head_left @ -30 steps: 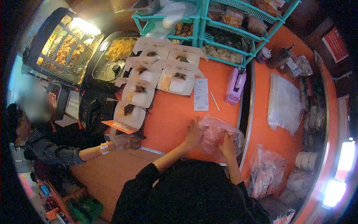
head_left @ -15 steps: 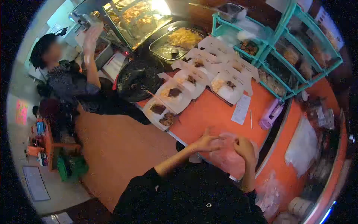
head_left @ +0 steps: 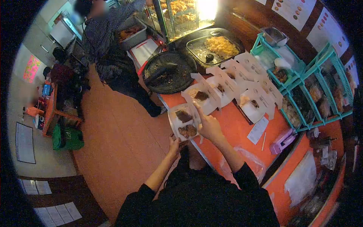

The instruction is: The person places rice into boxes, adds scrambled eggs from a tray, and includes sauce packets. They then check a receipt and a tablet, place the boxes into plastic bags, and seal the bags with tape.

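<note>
At the near left corner of the orange counter is an open food box (head_left: 174,120) with dark pieces of food in it. My left hand (head_left: 174,146) grips its lower edge, with the thumb up at the rim. My right hand (head_left: 208,125) is at the box's right side, fingers pointing up along the raised lid and pressed against it. Just behind stands another open box (head_left: 194,90), and several more filled boxes with raised lids extend to the right. A clear plastic bag (head_left: 249,160) lies by my right forearm.
A round black pan (head_left: 170,75) and a tray of yellow food (head_left: 221,45) sit behind the boxes. Teal baskets (head_left: 298,81), a receipt (head_left: 258,130) and a purple device (head_left: 283,142) are to the right. A person in a striped top (head_left: 113,22) stands at the back left.
Both my hands have moved left from the plastic bag to the nearest food box and now hold it. The view has shifted, and the other person's arm now reaches toward the lit display case.
</note>
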Motion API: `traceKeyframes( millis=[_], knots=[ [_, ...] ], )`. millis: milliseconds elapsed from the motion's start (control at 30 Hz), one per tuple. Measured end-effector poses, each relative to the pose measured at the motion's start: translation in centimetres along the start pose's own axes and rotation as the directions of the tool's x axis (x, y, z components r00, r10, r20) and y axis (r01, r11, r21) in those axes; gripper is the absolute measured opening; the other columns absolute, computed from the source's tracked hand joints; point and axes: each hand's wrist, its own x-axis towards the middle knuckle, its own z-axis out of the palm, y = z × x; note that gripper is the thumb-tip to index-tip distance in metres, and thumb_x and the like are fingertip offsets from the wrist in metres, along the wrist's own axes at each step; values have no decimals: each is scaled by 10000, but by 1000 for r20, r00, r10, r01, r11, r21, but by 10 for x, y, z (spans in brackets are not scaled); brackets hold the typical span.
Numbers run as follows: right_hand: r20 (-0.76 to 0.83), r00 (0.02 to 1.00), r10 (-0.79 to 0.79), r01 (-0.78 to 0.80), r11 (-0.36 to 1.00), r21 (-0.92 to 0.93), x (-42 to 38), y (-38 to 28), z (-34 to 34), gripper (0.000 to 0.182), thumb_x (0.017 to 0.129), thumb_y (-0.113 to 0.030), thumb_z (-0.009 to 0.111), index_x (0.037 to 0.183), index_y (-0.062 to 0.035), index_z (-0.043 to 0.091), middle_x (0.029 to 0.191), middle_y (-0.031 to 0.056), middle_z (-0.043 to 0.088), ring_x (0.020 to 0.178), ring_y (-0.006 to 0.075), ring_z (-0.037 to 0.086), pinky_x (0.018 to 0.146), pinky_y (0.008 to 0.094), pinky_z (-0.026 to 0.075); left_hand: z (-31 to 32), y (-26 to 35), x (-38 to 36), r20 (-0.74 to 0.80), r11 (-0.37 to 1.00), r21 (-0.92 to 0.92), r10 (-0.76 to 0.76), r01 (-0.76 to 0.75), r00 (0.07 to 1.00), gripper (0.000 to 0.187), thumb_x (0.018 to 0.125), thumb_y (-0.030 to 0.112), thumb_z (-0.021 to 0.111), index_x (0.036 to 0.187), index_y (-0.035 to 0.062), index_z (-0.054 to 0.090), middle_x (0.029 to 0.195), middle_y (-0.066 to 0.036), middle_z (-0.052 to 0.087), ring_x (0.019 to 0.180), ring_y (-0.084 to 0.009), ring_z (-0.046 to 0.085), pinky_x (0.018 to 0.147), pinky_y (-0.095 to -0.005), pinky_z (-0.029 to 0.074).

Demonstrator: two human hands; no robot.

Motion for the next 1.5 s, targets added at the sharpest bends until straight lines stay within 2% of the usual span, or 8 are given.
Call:
traceKeyframes(
  millis=[300, 467, 833, 933, 1033, 1133, 1300, 1500],
  knots=[
    [219, 968, -122, -16, 842, 540, -132, 32, 0, 821, 694, -210, 758, 1380, -109, 319, 847, 175, 684, 718, 341, 681, 671, 403, 550, -27, 25, -36, 264, 897, 435, -212, 80, 941, 353, 889, 104, 536, 1235, 42, 502, 1140, -108, 551, 964, -218, 608, 760, -349, 553],
    [78, 988, 131, -148, 948, 282, -126, 81, -16, 526, 663, -214, 803, 1096, -48, 556, 841, 124, 689, 782, 260, 689, 673, 373, 535, -10, 38, 15, 537, 656, 606, 78, -449, 840, 290, 902, 160, 568, 1163, 38, 604, 1141, -92, 528, 1017, -201, 577, 800, -329, 531],
    [-307, 773, 556, -512, 831, 216, -61, 148, 82, 758, 691, -592, 711, 1106, -2, 479, 952, 226, 615, 914, 393, 616, 729, 449, 499, 43, 43, -18, 259, 741, 572, 244, -352, 935, 339, 821, 221, 709, 1041, 11, 557, 1122, -99, 505, 1026, -190, 513, 892, -358, 415],
    [-365, 774, 518, -475, 855, 208, -71, 120, 87, 699, 830, -551, 573, 1201, 17, 403, 1039, 270, 580, 957, 446, 582, 774, 500, 484, 56, 12, -9, -8, 344, 796, 830, -499, 558, 307, 798, 236, 710, 973, 33, 561, 1023, -138, 452, 956, -294, 481, 806, -410, 405],
    [-301, 806, 509, -476, 861, 181, -74, 116, 98, 522, 924, -452, 475, 1090, 41, 523, 969, 292, 598, 886, 472, 596, 765, 538, 476, 56, -3, -20, 214, 37, 902, 827, -430, 520, 321, 863, 320, 628, 957, 17, 580, 988, -175, 508, 917, -351, 526, 777, -448, 420],
    [-152, 843, 515, -495, 855, 152, -83, 116, 99, 514, 965, -422, 402, 990, 55, 592, 917, 300, 609, 851, 468, 604, 765, 542, 472, 47, -20, -11, 202, 190, 918, 534, -349, 821, 383, 904, 373, 552, 957, -4, 595, 916, -200, 565, 856, -384, 572, 739, -474, 435],
    [45, 862, 505, -507, 852, 134, -110, 127, 97, 485, 964, -380, 432, 1037, 70, 598, 983, 301, 606, 885, 445, 606, 781, 507, 483, 41, 0, -28, 301, 237, 883, 377, -405, 876, 433, 937, 389, 509, 1057, -17, 598, 956, -211, 607, 901, -383, 606, 793, -448, 466],
    [-399, 854, 335, -89, 849, 521, -138, 108, 85, 407, 936, -321, 520, 1085, 54, 576, 955, 263, 619, 890, 405, 612, 773, 433, 473, 30, -9, -31, 374, 477, 653, 472, -588, 798, 418, 969, 346, 476, 1128, -26, 582, 1110, -204, 561, 1039, -347, 560, 891, -392, 444]
  ],
)
